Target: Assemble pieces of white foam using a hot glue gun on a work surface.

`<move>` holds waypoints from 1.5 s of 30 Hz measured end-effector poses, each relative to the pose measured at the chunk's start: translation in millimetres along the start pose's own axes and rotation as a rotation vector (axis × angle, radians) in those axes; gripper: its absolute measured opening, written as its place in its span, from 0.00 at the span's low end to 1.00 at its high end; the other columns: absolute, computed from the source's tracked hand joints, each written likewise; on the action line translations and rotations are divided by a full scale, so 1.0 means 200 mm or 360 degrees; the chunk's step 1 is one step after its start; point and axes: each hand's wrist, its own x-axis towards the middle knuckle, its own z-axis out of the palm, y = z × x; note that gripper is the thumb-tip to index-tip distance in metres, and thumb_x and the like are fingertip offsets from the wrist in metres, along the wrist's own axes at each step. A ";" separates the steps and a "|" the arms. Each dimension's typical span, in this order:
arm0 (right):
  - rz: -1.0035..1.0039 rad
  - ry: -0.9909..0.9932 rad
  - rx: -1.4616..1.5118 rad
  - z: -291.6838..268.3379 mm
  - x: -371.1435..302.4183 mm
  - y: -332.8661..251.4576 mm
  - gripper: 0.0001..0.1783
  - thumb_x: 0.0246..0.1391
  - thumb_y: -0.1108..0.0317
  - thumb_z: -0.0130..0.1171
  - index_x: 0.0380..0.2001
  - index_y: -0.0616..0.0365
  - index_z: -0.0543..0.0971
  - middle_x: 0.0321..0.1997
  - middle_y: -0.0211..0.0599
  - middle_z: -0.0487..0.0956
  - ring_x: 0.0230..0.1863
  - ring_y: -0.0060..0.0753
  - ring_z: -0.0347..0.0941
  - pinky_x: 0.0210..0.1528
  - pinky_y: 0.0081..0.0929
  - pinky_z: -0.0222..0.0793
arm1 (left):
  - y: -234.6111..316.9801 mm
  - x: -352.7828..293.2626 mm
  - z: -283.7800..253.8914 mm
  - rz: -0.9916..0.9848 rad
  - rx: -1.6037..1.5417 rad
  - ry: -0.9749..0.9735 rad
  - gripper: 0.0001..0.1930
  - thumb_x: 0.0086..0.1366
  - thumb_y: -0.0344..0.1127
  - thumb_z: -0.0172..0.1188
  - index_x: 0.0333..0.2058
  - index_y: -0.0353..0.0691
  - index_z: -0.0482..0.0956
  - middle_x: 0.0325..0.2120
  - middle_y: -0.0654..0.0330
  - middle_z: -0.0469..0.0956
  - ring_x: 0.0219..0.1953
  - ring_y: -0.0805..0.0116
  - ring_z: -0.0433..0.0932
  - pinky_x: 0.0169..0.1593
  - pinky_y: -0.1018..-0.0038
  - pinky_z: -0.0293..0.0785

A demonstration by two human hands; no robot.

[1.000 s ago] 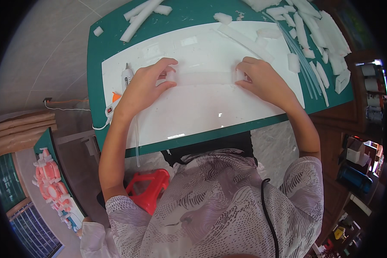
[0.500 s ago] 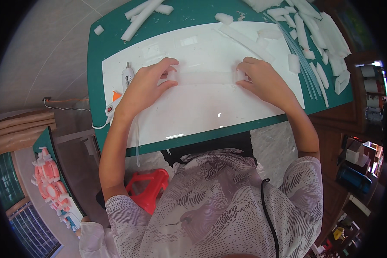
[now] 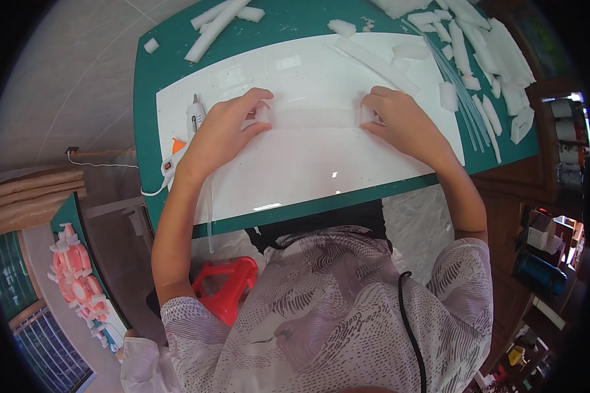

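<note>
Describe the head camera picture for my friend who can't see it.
A person's left hand and right hand hold opposite ends of a pale strip on a white board. A glue gun lies left, with white foam scraps around the green table.

A small craft workshop, a green table [image 3: 160, 62] strewn with white foam scraps [image 3: 508, 52], a glue gun [image 3: 195, 116], thin see-through sticks [image 3: 463, 98], a red plastic stool [image 3: 247, 275] alongside, a second table [image 3: 65, 211] bearing pink-and-white pieces [image 3: 73, 262], what may be shelves [image 3: 550, 293] at the dim right edge
</note>
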 end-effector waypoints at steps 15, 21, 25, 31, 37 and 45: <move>-0.0016 0.0011 -0.0011 0.00 0.00 0.00 0.14 0.47 0.70 0.66 0.36 0.67 0.78 0.40 0.48 0.77 0.45 0.51 0.76 0.50 0.39 0.71 | 0.01 0.00 0.00 0.0015 0.0002 0.0010 0.22 0.59 0.32 0.67 0.51 0.40 0.73 0.44 0.52 0.81 0.47 0.58 0.81 0.54 0.69 0.76; -0.0107 0.0090 -0.0031 0.03 0.00 0.04 0.15 0.47 0.70 0.65 0.38 0.66 0.78 0.36 0.46 0.77 0.36 0.46 0.76 0.43 0.35 0.72 | 0.00 0.00 0.00 0.0004 0.0037 0.0011 0.21 0.59 0.32 0.67 0.51 0.40 0.73 0.44 0.52 0.81 0.48 0.58 0.81 0.55 0.69 0.76; -0.0119 0.0114 -0.0001 0.03 0.00 0.04 0.15 0.47 0.70 0.65 0.37 0.66 0.78 0.35 0.46 0.76 0.36 0.46 0.76 0.42 0.35 0.72 | 0.01 0.00 0.00 -0.0004 0.0030 -0.0007 0.21 0.60 0.32 0.67 0.51 0.39 0.73 0.45 0.51 0.81 0.48 0.58 0.81 0.55 0.68 0.76; -0.0012 0.0057 0.0087 -0.01 -0.01 0.02 0.15 0.47 0.69 0.65 0.38 0.66 0.78 0.37 0.46 0.77 0.40 0.47 0.76 0.45 0.36 0.72 | 0.02 -0.01 -0.01 0.0024 0.0038 -0.0008 0.22 0.60 0.32 0.66 0.53 0.39 0.72 0.46 0.51 0.80 0.49 0.57 0.80 0.57 0.67 0.75; 0.0075 0.0046 0.0205 0.01 -0.04 0.01 0.20 0.49 0.69 0.64 0.47 0.63 0.77 0.44 0.47 0.78 0.44 0.48 0.77 0.50 0.36 0.72 | 0.00 -0.03 0.00 0.0042 -0.0019 -0.0017 0.23 0.60 0.31 0.65 0.54 0.39 0.71 0.50 0.52 0.78 0.53 0.57 0.78 0.59 0.66 0.73; 0.0082 0.0170 0.0314 0.02 -0.08 0.01 0.32 0.49 0.68 0.65 0.59 0.55 0.71 0.49 0.48 0.78 0.45 0.46 0.75 0.53 0.36 0.70 | -0.03 -0.06 0.01 0.0112 -0.0047 0.0028 0.25 0.59 0.29 0.65 0.56 0.38 0.71 0.54 0.53 0.75 0.55 0.58 0.76 0.60 0.66 0.72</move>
